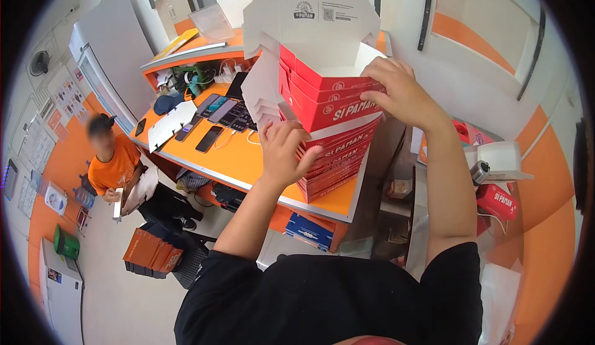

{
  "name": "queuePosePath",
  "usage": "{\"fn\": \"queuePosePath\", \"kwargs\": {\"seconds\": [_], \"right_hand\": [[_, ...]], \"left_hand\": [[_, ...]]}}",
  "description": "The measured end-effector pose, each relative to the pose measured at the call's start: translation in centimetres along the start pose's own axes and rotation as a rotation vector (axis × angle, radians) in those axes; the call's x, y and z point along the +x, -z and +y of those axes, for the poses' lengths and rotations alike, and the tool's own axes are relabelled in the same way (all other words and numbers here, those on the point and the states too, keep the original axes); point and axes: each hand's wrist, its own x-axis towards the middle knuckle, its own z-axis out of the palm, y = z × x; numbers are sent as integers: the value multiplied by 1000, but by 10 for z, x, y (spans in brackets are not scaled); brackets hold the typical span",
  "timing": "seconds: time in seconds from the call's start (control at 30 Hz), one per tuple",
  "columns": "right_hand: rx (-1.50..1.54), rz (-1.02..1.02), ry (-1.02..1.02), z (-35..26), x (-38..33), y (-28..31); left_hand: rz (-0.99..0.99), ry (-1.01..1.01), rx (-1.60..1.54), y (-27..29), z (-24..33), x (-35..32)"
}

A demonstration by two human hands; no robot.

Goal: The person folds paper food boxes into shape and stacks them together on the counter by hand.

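A tall stack of red folded cardboard food boxes (344, 150) stands at the near right end of the orange table. The topmost red box (338, 85) is opened out into a tray, its white lid (313, 20) raised at the back. White side flaps (263, 94) of several boxes fan out on the left. My left hand (286, 150) is against the stack's left front corner, fingers curled on its side and thumb across the front. At the top right corner, my right hand (400, 91) grips the upper boxes, fingers over the rim and thumb on the front.
Several phones (226, 113) and charging cables lie on the orange table (192, 153), left of the stack. A seated person in an orange shirt (114, 165) handles a piece of cardboard at the left. Orange-brown boxes (152, 250) sit on a black chair. More red packaging (496, 201) is at the right.
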Motion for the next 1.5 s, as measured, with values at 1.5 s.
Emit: {"fn": "queuePosePath", "kwargs": {"seconds": [1.5], "right_hand": [[-159,549,-5,-79,13,-73]], "left_hand": [[129,250,-277,-1,-9,-4]]}}
